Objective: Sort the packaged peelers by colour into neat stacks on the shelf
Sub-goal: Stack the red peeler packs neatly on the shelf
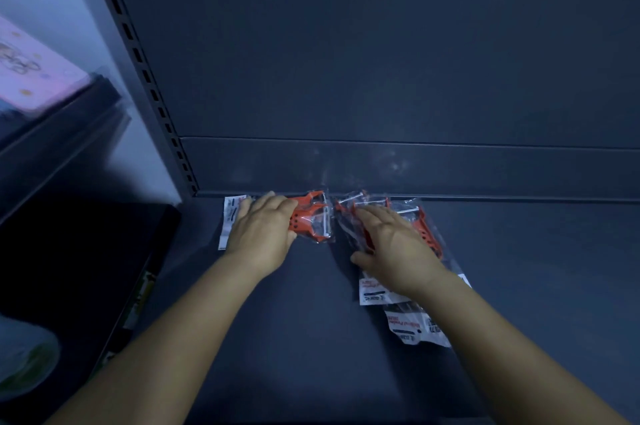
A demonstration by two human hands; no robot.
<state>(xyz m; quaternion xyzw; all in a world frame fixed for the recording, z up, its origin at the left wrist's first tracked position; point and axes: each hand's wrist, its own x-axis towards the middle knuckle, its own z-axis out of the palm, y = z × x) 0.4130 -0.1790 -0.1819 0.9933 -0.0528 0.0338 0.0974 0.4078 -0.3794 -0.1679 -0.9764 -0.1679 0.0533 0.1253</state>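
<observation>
1. Mid-sort on a dark shelf (346, 338): left hand (259, 234) laid over an orange packaged peeler (310, 218) at far left, against the shelf's back lip, fingers curved over the pack's handle end; whether gripping or only pressing cannot be told.
2. Right hand (394, 244) spread flat, fingers apart, pressing down on a loose heap of packaged peelers (424, 227) just right of the first pack, orange showing at its right edge, something darker at its left.
3. White label ends (415, 327) of the heap fanned toward the near edge, overlapping and askew, not yet squared into a stack.
4. Step in hand, by the look of it: pulling orange apart from the mixed heap and founding an orange stack at left.
5. Next move likely calls for sliding one pack free of the heap without dragging its neighbours, then laying it square on the matching stack, labels aligned.
6. Slippery film bags apt to slide; steady downward pressure probably needed.
</observation>
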